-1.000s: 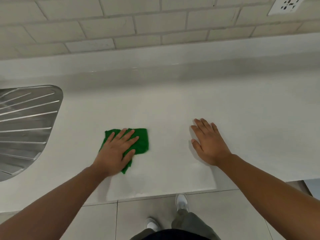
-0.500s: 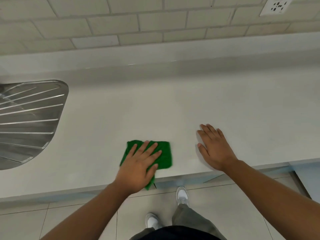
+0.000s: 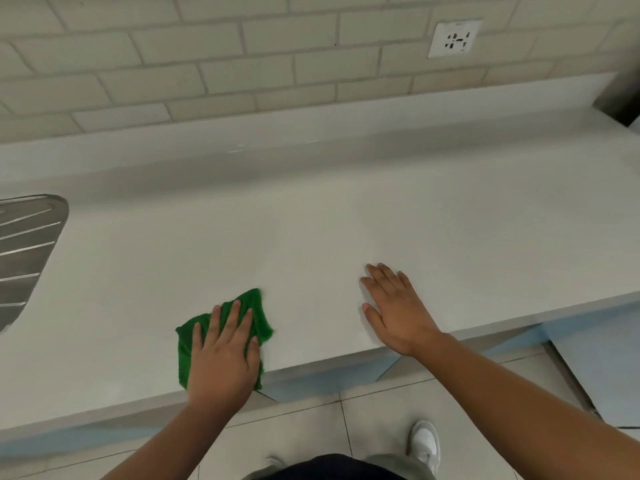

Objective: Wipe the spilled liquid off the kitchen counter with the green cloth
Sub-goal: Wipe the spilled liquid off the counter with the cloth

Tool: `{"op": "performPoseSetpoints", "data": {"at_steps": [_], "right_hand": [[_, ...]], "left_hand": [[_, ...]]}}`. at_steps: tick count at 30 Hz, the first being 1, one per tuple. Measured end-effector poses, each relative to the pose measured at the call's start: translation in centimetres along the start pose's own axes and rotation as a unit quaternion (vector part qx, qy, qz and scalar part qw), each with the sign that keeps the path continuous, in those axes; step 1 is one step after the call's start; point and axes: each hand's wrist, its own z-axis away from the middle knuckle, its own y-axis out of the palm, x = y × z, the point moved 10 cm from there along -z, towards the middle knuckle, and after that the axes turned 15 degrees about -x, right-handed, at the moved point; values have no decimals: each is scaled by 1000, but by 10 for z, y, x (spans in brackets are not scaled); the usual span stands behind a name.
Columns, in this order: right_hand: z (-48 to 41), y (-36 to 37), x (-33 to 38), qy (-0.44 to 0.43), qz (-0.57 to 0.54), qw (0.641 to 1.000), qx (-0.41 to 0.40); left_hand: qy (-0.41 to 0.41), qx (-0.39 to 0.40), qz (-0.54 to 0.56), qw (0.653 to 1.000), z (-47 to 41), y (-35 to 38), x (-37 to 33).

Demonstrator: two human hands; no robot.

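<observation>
Work surface: pale grey, smooth stone-look kitchen counter (image 3: pixel 311 230), running the full width of the view, with a raised upstand of the same material along the back.
Task item: crumpled green microfibre cloth (image 3: pixel 260 311), lying on the counter close to its front edge, left of centre. Its lower corner reaches the edge.
Left hand (image 3: pixel 221 356): laid palm-down on top of the cloth, covering most of it. The fingers (image 3: pixel 232 317) are straight and slightly spread, pressing the cloth to the surface. They are not curled round it, and nothing is pinched.
Right hand (image 3: pixel 398 311): flat on the bare counter, well apart from the cloth and to its right. Palm down, fingers extended, holding nothing; the wrist sits over the front edge.
Sink side: ribbed stainless-steel drainboard (image 3: pixel 29 244) set into the counter at the far left, well apart from the cloth.
Wall: cream rectangular brick-pattern tiles (image 3: pixel 242 60) above the upstand, with a white wall socket (image 3: pixel 454 39) mounted on them at upper right.
Far right: a dark, angled object (image 3: pixel 621 102) at the counter's back corner, cut off by the frame; cannot be identified.
Below the counter: light grey floor tiles (image 3: pixel 381 403) and one white shoe (image 3: pixel 424 445) of the person.
</observation>
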Motion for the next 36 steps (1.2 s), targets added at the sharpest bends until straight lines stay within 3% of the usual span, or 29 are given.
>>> {"op": "performPoseSetpoints", "data": {"at_steps": [7, 18, 23, 27, 32, 34, 36], "right_hand": [[32, -39, -114, -4, 31, 999, 17], [70, -104, -293, 41, 59, 997, -7], [92, -125, -366, 93, 57, 994, -28], [104, -137, -401, 124, 46, 990, -50], [105, -138, -417, 120, 52, 991, -41], [98, -135, -415, 113, 57, 991, -37], [92, -133, -413, 104, 60, 992, -37]], "left_hand": [[-22, 24, -4, 999, -26, 32, -172], [17, 66, 28, 997, -62, 77, -411], [64, 89, 43, 993, -82, 99, -500], [163, 98, 63, 980, -100, 112, -564], [354, 109, 105, 923, -77, 105, -570], [379, 102, 109, 913, -67, 98, -532], [355, 85, 98, 926, -74, 91, -481]]}}
